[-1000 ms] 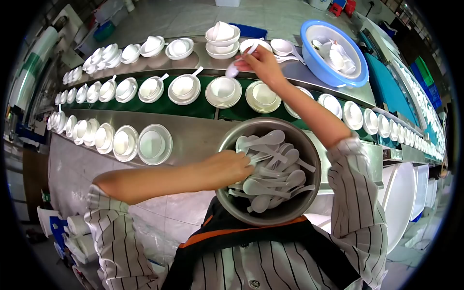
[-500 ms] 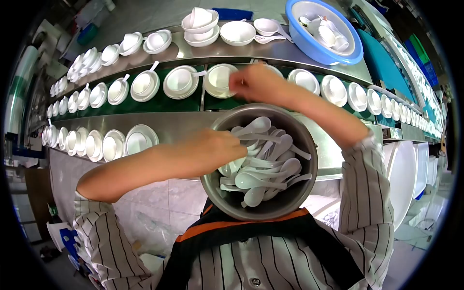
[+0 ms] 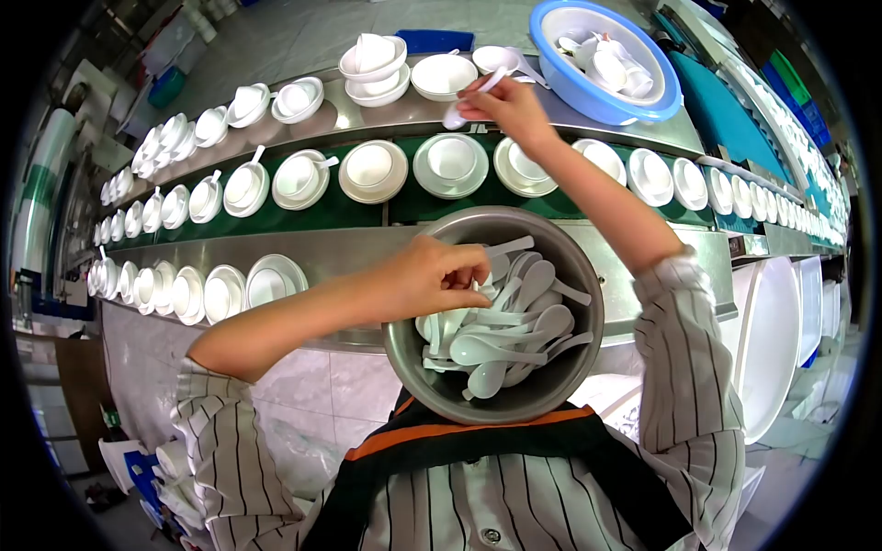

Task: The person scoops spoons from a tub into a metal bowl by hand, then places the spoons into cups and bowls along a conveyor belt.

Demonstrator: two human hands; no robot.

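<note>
My right hand (image 3: 507, 108) is raised over the far metal ledge. Its fingers are closed on a white soup spoon (image 3: 454, 118), whose handle points up and to the right. Below it, white bowls on saucers (image 3: 451, 163) stand in a row on the green conveyor belt (image 3: 395, 209). My left hand (image 3: 448, 275) reaches over the rim of a steel basin (image 3: 588, 367) in front of my body. Its thumb and fingers pinch what looks like a white spoon, mostly hidden by the hand. Many white spoons (image 3: 501, 349) lie jumbled in the basin.
On the far ledge are stacked bowls (image 3: 375, 69), a single bowl (image 3: 444, 75) and a blue basin (image 3: 542, 69) of dishes. More bowls on saucers (image 3: 273, 283) line the near ledge at left. White tubs (image 3: 767, 349) stand at right.
My right hand has moved up from beside a belt bowl and now shows a spoon. My left hand has shifted slightly right over the spoons. The bowls on the belt have moved left.
</note>
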